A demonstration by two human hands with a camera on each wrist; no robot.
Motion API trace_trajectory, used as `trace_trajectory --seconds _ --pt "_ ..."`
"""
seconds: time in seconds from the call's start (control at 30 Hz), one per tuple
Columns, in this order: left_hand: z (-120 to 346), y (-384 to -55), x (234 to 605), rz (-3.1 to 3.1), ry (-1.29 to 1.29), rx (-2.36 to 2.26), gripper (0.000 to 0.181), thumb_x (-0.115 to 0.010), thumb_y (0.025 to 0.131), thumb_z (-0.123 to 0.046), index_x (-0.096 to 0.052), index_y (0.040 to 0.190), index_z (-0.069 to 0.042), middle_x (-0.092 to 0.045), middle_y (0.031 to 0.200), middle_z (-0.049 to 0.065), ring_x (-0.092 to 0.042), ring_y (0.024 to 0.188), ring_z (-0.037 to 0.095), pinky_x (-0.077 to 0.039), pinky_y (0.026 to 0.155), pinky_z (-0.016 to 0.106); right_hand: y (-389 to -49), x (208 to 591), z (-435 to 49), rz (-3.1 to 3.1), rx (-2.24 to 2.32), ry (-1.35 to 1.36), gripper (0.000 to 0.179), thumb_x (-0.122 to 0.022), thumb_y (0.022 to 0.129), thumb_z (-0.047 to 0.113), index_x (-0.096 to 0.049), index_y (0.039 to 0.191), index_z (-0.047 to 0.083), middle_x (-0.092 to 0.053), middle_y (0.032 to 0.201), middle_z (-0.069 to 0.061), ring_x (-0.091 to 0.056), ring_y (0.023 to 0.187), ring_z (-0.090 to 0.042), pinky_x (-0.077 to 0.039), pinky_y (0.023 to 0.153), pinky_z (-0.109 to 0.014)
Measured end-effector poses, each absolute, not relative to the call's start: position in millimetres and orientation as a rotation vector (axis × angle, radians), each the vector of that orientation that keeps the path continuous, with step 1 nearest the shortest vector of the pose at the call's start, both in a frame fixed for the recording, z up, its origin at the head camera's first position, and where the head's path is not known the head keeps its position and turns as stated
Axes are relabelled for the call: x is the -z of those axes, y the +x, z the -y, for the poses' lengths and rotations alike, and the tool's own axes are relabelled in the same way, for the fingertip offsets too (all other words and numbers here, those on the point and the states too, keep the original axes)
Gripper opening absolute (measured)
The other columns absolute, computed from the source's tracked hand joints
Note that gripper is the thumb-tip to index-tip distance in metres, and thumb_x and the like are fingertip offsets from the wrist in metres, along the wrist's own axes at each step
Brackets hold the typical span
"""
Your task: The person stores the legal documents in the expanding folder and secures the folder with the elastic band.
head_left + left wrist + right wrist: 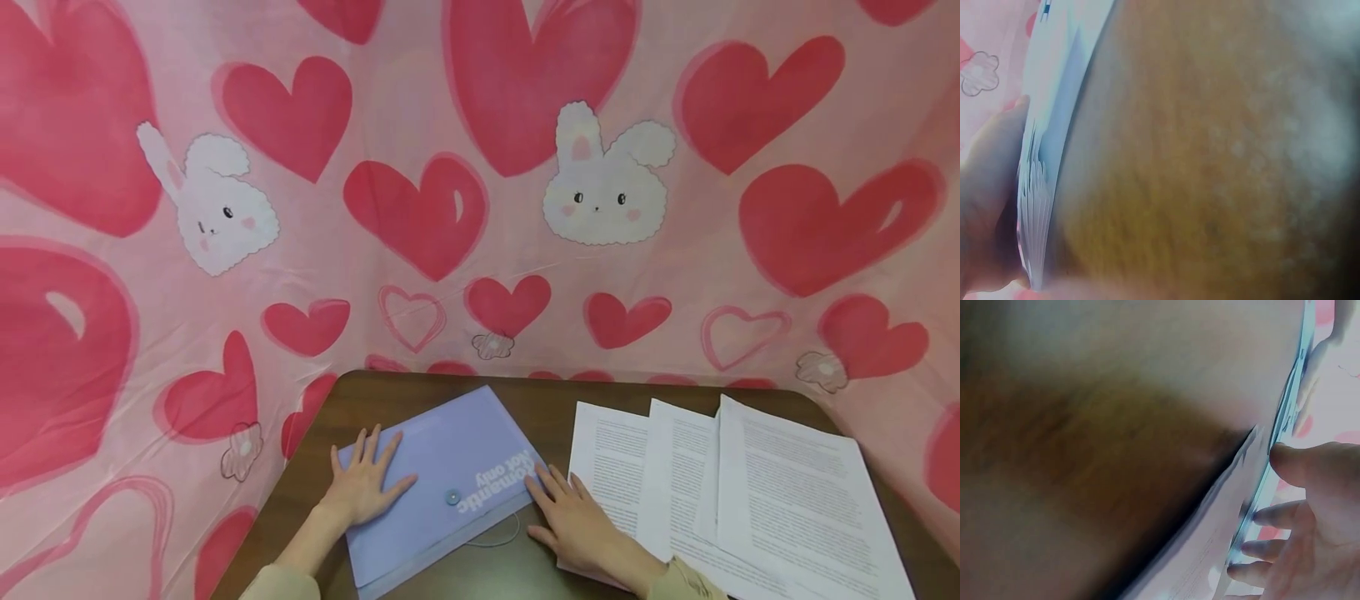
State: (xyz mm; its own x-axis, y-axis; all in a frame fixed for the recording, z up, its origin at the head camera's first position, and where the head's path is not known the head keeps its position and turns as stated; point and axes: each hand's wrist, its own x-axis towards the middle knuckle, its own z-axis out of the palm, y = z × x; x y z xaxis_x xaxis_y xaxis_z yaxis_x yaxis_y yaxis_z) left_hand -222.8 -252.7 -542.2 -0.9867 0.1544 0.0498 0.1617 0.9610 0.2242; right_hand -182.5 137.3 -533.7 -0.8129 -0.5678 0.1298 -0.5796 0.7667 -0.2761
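A lavender document folder (427,475) with white lettering and a round blue button lies at a slant on the brown table. My left hand (363,479) rests with spread fingers on the folder's left part. At its right edge, my right hand (573,517) touches the folder with its fingertips, fingers extended. A thin string (498,543) loops out from the folder's near edge. In the left wrist view, the folder's side (1038,206) shows several layered inner pockets beside the hand. The right wrist view shows the fingers (1269,550) along the folder's edge.
Several overlapping printed sheets (795,492) lie on the right side of the brown table (555,400), close to my right hand. A pink cloth (405,83) with hearts and rabbits hangs behind and around the table.
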Motion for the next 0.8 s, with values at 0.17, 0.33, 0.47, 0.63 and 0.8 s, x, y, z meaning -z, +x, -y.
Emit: trace_trajectory --seconds 0.17,0.33,0.47,0.63,0.8 --pt "253.0 -221.5 541.6 3.114 -0.246 0.370 0.090 -0.058 0.102 -0.069 -0.035 0.172 -0.018 -0.021 0.182 0.024 -0.017 0.167 0.057 -0.003 0.121 0.094 -179.2 533.3 -137.6 2.919 -0.522 0.948 0.072 -0.069 0.105 0.050 -0.057 0.154 -0.002 -0.050 0.165 -0.030 -0.050 0.151 -0.055 -0.038 0.118 -0.079" --pt "249.8 -216.2 539.2 3.122 -0.246 0.383 0.092 -0.058 0.102 -0.069 -0.034 0.172 -0.015 -0.021 0.182 0.022 -0.015 0.167 0.059 -0.002 0.119 0.096 -182.8 532.0 -139.4 2.928 -0.537 0.954 0.073 -0.063 0.108 0.053 -0.056 0.155 -0.003 -0.050 0.165 -0.030 -0.049 0.152 -0.054 -0.035 0.121 -0.079" --pt "245.1 -208.6 537.1 3.111 -0.279 0.365 0.093 -0.058 0.102 -0.070 -0.035 0.172 -0.013 -0.024 0.182 0.020 -0.017 0.168 0.055 -0.005 0.121 0.094 -186.2 520.4 -139.2 2.991 -0.542 0.922 0.073 -0.065 0.107 0.049 -0.054 0.156 -0.003 -0.048 0.167 -0.029 -0.046 0.155 -0.053 -0.030 0.124 -0.080" --pt "235.6 -199.1 536.0 3.084 -0.386 0.314 0.084 -0.057 0.105 -0.067 -0.042 0.169 -0.015 -0.030 0.181 0.016 -0.022 0.169 0.048 -0.012 0.123 0.092 -192.3 515.1 -138.0 3.042 -0.555 0.857 0.074 -0.065 0.108 0.048 -0.052 0.157 -0.005 -0.044 0.170 -0.028 -0.042 0.158 -0.053 -0.027 0.127 -0.080" --pt "225.2 -190.6 535.1 3.069 -0.484 0.272 0.077 -0.056 0.106 -0.063 -0.045 0.168 -0.018 -0.034 0.180 0.014 -0.026 0.169 0.046 -0.017 0.125 0.088 -197.1 517.5 -136.5 3.049 -0.563 0.803 0.074 -0.067 0.107 0.047 -0.052 0.157 -0.006 -0.044 0.170 -0.029 -0.041 0.159 -0.053 -0.028 0.127 -0.079"
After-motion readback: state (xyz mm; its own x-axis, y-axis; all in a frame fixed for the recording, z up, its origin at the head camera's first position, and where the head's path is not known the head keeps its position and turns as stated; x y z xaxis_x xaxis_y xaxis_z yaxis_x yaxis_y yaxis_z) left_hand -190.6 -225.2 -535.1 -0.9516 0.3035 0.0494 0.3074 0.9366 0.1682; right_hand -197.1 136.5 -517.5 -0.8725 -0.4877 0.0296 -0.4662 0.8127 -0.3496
